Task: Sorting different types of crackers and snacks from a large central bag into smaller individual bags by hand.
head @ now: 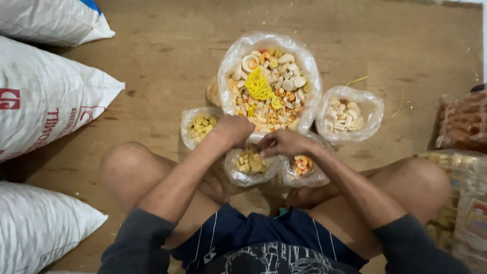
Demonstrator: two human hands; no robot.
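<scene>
I see my left hand [234, 129] curled over the near rim of the big bag of mixed crackers [269, 83] on the floor. My right hand [284, 143], just beside it, pinches that bag's plastic edge, both forearms angled inward

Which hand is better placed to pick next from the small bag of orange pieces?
Likely the right hand: it sits directly beside the small bag of orange pieces, almost over its opening. The left hand rests at the near rim of the big mixed bag, farther off, by the yellow-piece bag.
</scene>
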